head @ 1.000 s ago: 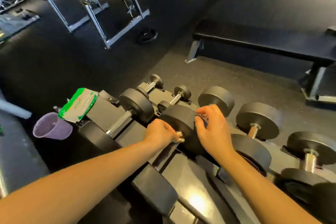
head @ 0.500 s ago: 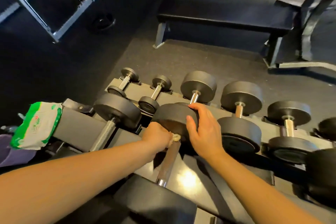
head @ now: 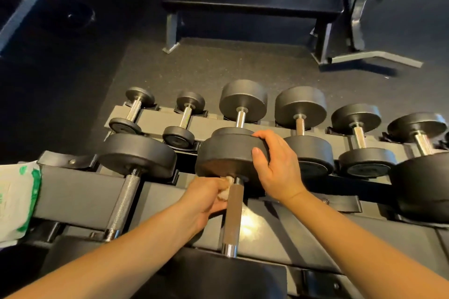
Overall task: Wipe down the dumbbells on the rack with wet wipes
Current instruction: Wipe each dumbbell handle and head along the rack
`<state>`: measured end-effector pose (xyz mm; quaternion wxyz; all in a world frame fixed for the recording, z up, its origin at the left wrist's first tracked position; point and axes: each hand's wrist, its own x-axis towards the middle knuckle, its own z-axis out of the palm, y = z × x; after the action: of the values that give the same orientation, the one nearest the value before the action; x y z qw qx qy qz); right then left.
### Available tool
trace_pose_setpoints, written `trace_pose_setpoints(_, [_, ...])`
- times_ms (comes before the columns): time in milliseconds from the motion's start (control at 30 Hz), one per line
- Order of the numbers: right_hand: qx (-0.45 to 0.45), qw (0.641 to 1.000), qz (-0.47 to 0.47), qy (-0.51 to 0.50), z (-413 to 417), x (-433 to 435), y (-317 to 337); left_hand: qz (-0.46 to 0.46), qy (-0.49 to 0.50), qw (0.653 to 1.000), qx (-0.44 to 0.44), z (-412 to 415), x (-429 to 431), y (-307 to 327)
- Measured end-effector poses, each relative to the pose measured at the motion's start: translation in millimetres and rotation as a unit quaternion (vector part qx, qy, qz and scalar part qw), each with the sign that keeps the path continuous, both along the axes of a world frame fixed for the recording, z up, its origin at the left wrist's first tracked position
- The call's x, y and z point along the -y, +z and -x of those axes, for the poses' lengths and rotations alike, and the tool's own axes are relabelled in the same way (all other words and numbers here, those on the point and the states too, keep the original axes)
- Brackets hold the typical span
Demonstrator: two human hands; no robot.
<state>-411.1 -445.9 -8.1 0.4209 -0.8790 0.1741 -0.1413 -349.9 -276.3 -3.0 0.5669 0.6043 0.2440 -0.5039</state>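
A black dumbbell (head: 228, 153) with a steel handle lies on the top tier of the grey rack (head: 80, 192), straight ahead of me. My left hand (head: 206, 196) holds a crumpled white wet wipe (head: 224, 193) against the left side of the handle, just under the far head. My right hand (head: 277, 167) grips the right rim of that far head, thumb on its side, fingers over the top. The near head lies at the frame's bottom, partly hidden by my arms.
A green-and-white wet wipe pack (head: 17, 204) rests on the rack's left end. Another dumbbell (head: 136, 155) lies left of the held one; several more sit on the lower tier (head: 301, 107). A black bench (head: 250, 2) stands on the dark floor beyond.
The view has swung right and tilted down over the rack. My left hand with the wipe has slid from under the head onto the handle. My right hand still holds the head.
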Motion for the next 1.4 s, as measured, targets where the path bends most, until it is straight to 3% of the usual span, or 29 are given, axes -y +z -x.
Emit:
trace_pose_setpoints(67, [0.001, 1.0, -0.001, -0.003, -0.4, 0.2, -0.5, -0.016, -0.036, 0.995, 0.087, 3.1, -1.8, 11.3])
trace_pose_setpoints(167, [0.001, 1.0, 0.003, -0.008, -0.7, 0.4, -2.3, -0.063, -0.164, 0.948, 0.266, 4.6, -0.5, 23.1])
trace_pose_setpoints(200, [0.001, 1.0, 0.003, -0.008, -0.8, 0.4, -3.0, -0.067, -0.178, 0.942, 0.277, 5.7, -0.1, 21.7])
trace_pose_setpoints(267, [0.003, 1.0, 0.003, -0.009, -1.4, 0.6, -3.8, -0.041, -0.146, 0.968, 0.201, 3.9, 1.2, 14.6])
trace_pose_setpoints(333, [0.004, 1.0, 0.005, -0.01, -1.7, 0.2, -4.2, -0.004, -0.089, 0.994, 0.062, 0.0, 1.4, 8.7])
trace_pose_setpoints(433, [0.011, 1.0, 0.01, -0.014, -1.8, -1.1, -4.3, 0.069, -0.046, 0.989, -0.119, -6.6, -1.6, 2.8])
trace_pose_setpoints(567, [0.011, 1.0, 0.014, -0.015, -2.7, -1.1, -6.0, 0.093, -0.051, 0.979, -0.175, -4.9, -3.2, -5.1])
trace_pose_setpoints(733, [0.013, 1.0, 0.01, -0.018, -1.6, -1.1, -6.8, -0.005, -0.057, 0.998, -0.03, -0.1, -1.9, -3.8])
trace_pose_setpoints(867, [0.019, 1.0, 0.008, -0.018, -1.9, -0.5, -9.2, -0.058, -0.068, 0.991, 0.098, -2.6, -1.0, 8.7])
trace_pose_setpoints(967, [0.034, 0.999, -0.003, -0.018, -2.3, -0.3, -9.7, -0.112, -0.114, 0.965, 0.206, 2.3, 8.2, 20.5])
trace_pose_setpoints(1067, [0.022, 0.999, -0.018, -0.014, -1.1, 1.7, -7.2, -0.206, -0.179, 0.916, 0.293, 11.6, 21.7, 27.8])
trace_pose_setpoints(1267, [-0.007, 0.994, -0.104, 0.023, 12.5, 10.0, 4.1, -0.302, -0.202, 0.89, 0.276, 13.4, 37.6, 33.9])
trace_pose_setpoints(1400, [0.079, 0.992, -0.059, -0.078, 55.8, 13.6, 10.8, -0.24, -0.147, 0.932, 0.229, 14.5, 34.0, 38.8])
